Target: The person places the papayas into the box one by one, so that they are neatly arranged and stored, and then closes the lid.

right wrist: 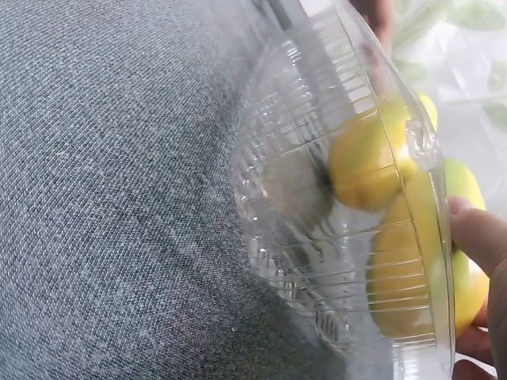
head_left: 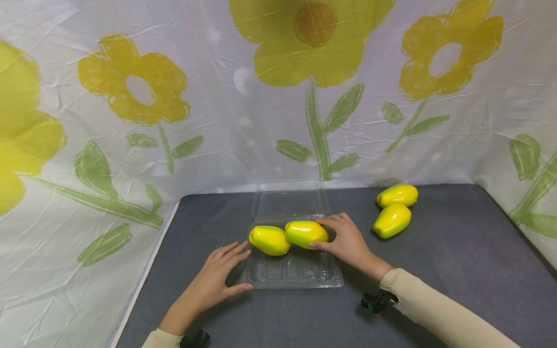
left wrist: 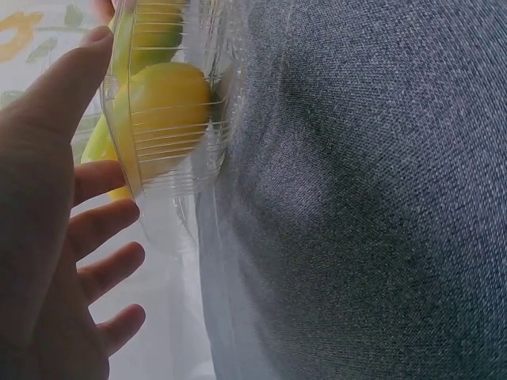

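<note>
Yellow-green fruit (head_left: 306,233) is inside the clear plastic box (head_left: 300,279), toward its back, and the right hand (head_left: 348,240) grips its right end between thumb and fingers. Just beside it, a second fruit (head_left: 268,240) lies in the same box, while the left hand (head_left: 215,276), with the fingers relaxed and spread, is at the box's left edge. Two more fruits (head_left: 392,220) rest on the dark cloth (head_left: 439,270), well apart to the right.

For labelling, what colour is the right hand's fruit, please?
The fruit is yellow with green, clearest in the head view.
</note>
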`<control>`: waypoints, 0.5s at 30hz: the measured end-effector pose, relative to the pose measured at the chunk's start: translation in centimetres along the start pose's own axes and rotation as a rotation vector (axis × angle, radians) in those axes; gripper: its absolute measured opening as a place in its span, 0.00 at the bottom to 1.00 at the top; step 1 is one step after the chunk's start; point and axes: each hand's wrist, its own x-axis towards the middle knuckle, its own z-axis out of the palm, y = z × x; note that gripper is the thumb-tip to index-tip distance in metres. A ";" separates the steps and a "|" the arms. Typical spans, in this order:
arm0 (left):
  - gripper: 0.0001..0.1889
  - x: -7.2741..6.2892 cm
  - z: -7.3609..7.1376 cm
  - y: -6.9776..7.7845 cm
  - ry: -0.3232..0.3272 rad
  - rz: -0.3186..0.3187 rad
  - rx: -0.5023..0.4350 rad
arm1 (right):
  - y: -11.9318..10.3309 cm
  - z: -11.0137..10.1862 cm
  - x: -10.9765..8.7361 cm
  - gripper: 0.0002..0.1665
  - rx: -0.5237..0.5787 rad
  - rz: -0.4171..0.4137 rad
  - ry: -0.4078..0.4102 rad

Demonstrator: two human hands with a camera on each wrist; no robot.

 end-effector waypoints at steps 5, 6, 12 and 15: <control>0.44 0.0 0.0 0.1 0.003 0.000 0.007 | 0.1 0.2 0.0 0.38 -0.034 -0.014 0.008; 0.43 0.0 0.0 0.1 0.005 0.000 0.010 | 0.1 0.3 0.0 0.38 -0.040 -0.015 0.008; 0.43 0.0 0.1 0.1 0.016 0.003 0.017 | 0.2 0.5 -0.1 0.39 -0.079 -0.039 0.009; 0.43 0.0 0.1 0.1 0.021 0.008 0.015 | 0.2 0.6 -0.1 0.39 -0.100 -0.051 0.004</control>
